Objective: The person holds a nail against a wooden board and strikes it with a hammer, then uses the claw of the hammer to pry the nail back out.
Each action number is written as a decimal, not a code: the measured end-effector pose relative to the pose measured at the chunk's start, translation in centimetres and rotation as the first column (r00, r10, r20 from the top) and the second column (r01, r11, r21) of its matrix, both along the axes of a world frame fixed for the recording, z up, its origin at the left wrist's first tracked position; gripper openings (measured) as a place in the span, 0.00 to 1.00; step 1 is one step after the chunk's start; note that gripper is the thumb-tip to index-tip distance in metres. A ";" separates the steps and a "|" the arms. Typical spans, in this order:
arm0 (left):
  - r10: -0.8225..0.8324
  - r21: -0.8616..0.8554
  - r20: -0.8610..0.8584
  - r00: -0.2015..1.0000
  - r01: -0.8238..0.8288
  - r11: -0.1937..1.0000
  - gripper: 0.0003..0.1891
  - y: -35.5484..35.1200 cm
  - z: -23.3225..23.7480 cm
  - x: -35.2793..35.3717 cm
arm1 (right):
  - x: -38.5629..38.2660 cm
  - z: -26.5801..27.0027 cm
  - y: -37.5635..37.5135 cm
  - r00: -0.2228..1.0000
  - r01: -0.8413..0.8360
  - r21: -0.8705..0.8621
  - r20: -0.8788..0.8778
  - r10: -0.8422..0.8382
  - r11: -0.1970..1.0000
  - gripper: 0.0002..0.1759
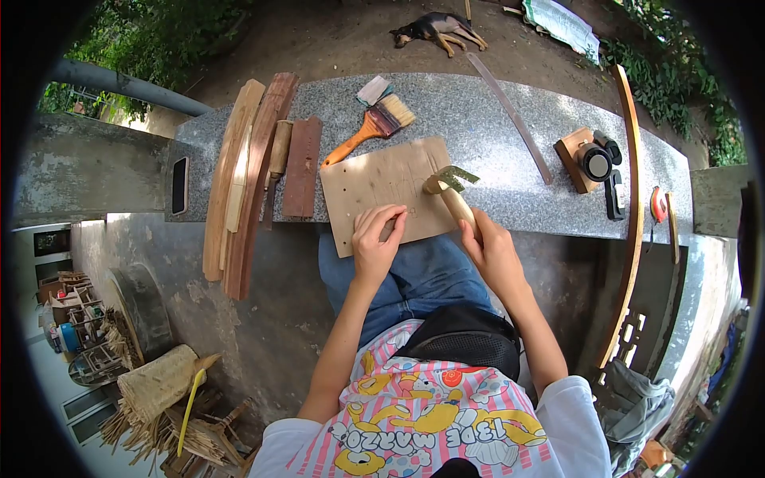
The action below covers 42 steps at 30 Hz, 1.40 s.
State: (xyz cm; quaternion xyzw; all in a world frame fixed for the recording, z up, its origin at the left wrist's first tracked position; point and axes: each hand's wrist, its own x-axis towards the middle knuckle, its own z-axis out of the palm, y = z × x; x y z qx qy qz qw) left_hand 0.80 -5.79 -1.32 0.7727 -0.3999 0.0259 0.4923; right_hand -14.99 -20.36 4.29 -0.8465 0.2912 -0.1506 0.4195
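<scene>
A thin wooden board [374, 187] with pencil lines and small holes lies partly on the granite slab and partly over the lap. My left hand [378, 237] rests on its lower part, fingers bent and pressed together; whether they pinch anything is hidden. My right hand [492, 248] is closed round the pale wooden handle [460, 210] of a tool. The tool's greenish metal blade [456, 174] is over the board's right edge. Just beyond the board lies a wide brush [374, 127] with an orange handle, beside a small greyish block [374, 90].
The granite slab [494, 183] carries wooden strips [259, 159], a chisel [279, 151] and a phone [180, 185] at left. At right are a metal ruler [514, 119], a wooden block [575, 159], black devices [595, 162] and a long curved strip [635, 191]. A dog [440, 32] lies beyond.
</scene>
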 end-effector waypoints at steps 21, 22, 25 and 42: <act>0.034 0.001 -0.105 0.994 -0.034 0.999 0.35 0.5 -0.7 -0.3 | -0.5 2.5 1.9 0.982 -0.188 -0.026 0.016 0.188 0.982 0.18; 0.028 0.004 -0.135 0.990 -0.028 1.000 0.35 0.5 -0.9 -0.2 | -0.4 2.3 1.8 0.974 -0.224 -0.028 -0.027 0.223 0.974 0.18; 0.016 -0.015 -0.101 0.995 -0.018 1.000 0.35 0.5 -1.1 -0.2 | -0.3 3.1 2.1 0.980 -0.200 -0.074 -0.026 0.198 0.977 0.18; -0.110 0.004 -0.115 0.987 0.111 0.994 0.08 0.7 1.2 0.8 | 0.0 2.0 0.1 1.000 -0.012 0.080 -0.012 0.013 0.997 0.14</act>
